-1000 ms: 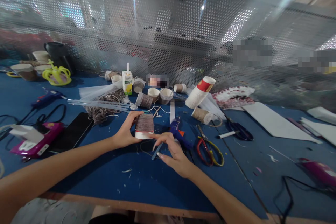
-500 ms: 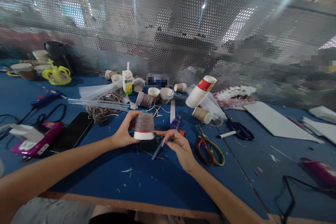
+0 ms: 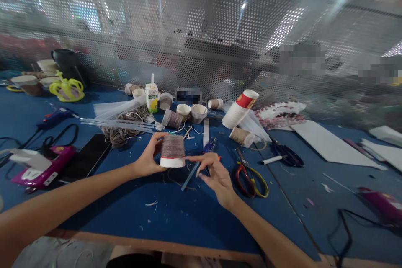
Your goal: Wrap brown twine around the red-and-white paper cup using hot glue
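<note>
My left hand (image 3: 147,158) grips an upside-down paper cup (image 3: 172,151) wrapped in brown string, white rim at the bottom, held just above the blue table (image 3: 176,213). My right hand (image 3: 213,173) is beside the cup on its right, index finger stretched to the cup's rim, the other fingers pinching a thin clear glue stick (image 3: 190,176) that slants down toward the table. A blue glue gun (image 3: 209,147) lies just behind my right hand.
Red-and-yellow scissors (image 3: 251,178) lie right of my hand, dark scissors (image 3: 287,155) and a white marker (image 3: 271,160) farther right. Behind: string-wrapped cups, a stack of paper cups (image 3: 238,109), a juice carton (image 3: 152,97), a string pile (image 3: 125,127). Left: black phone (image 3: 86,157), pink glue gun (image 3: 44,169). Perforated metal screen at back.
My right hand has risen slightly and closed in on the cup, its index finger now at the rim. The left hand and cup have barely moved.
</note>
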Available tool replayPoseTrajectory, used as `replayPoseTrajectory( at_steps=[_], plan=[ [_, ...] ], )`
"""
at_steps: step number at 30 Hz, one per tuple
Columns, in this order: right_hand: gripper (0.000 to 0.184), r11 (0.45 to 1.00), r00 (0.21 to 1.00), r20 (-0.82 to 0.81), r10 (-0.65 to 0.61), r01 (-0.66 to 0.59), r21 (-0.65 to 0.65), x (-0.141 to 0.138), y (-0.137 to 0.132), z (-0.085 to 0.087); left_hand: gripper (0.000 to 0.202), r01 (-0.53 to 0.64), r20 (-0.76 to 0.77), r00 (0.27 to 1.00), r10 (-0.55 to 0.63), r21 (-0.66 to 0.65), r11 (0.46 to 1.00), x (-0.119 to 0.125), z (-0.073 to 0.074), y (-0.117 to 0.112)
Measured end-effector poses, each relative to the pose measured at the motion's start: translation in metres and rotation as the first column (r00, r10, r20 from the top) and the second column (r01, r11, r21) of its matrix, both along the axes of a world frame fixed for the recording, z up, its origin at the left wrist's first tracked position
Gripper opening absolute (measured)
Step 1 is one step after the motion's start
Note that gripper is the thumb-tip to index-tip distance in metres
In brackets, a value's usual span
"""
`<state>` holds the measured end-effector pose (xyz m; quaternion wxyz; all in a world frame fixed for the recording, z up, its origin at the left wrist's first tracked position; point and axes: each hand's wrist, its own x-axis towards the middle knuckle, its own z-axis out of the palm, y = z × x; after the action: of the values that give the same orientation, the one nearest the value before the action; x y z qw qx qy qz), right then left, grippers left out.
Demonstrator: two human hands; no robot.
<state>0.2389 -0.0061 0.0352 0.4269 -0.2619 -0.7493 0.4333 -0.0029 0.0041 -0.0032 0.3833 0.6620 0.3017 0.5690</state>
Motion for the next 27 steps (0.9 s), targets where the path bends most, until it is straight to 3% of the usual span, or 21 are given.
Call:
replayPoseTrajectory(
  at_steps=[4,7,11,15,18,20,24,25,27],
  plan=[
    [0.008,0.996,0.987,0.139,0.082,-0.084,0.012,-0.002,-0.006,0.002,0.078,0.026,-0.014,1.000,-0.027,-0.058,0.998,0.001,0.003,-0.002],
    [0.009,0.998,0.992,0.114,0.058,-0.059,0.007,-0.003,-0.005,0.002,0.078,0.023,-0.016,1.000,-0.024,-0.060,0.998,0.001,0.002,-0.001],
    [0.010,0.997,0.996,0.042,-0.078,0.078,0.001,-0.004,-0.001,0.001,0.075,-0.005,-0.020,1.000,0.005,-0.020,1.000,0.000,0.000,0.000],
    [0.013,0.958,0.959,0.021,-0.283,0.284,-0.036,-0.002,0.005,-0.004,0.075,-0.026,-0.009,1.000,0.026,0.004,1.000,0.000,0.000,-0.001],
    [0.004,0.939,0.939,-0.024,-0.344,0.344,-0.031,0.001,0.009,-0.005,0.076,0.000,-0.021,1.000,0.000,0.005,1.000,-0.001,0.000,-0.001],
    [0.020,0.960,0.962,-0.003,-0.272,0.272,0.066,0.003,0.011,-0.004,0.078,0.032,-0.033,0.999,-0.033,-0.006,0.999,-0.002,-0.001,0.000],
    [0.086,0.965,0.974,0.219,-0.053,-0.006,0.261,0.000,0.007,-0.003,0.089,0.113,-0.070,0.991,-0.112,0.008,0.994,-0.003,-0.006,0.002],
    [0.096,0.957,0.965,0.258,-0.040,-0.037,0.288,-0.001,0.006,-0.005,0.093,0.142,-0.080,0.987,-0.139,0.031,0.989,-0.002,-0.007,0.002],
    [0.098,0.940,0.952,0.300,-0.065,-0.042,0.337,-0.003,0.006,-0.010,0.099,0.209,-0.108,0.974,-0.200,0.080,0.975,-0.001,-0.008,0.002]
  ],
)
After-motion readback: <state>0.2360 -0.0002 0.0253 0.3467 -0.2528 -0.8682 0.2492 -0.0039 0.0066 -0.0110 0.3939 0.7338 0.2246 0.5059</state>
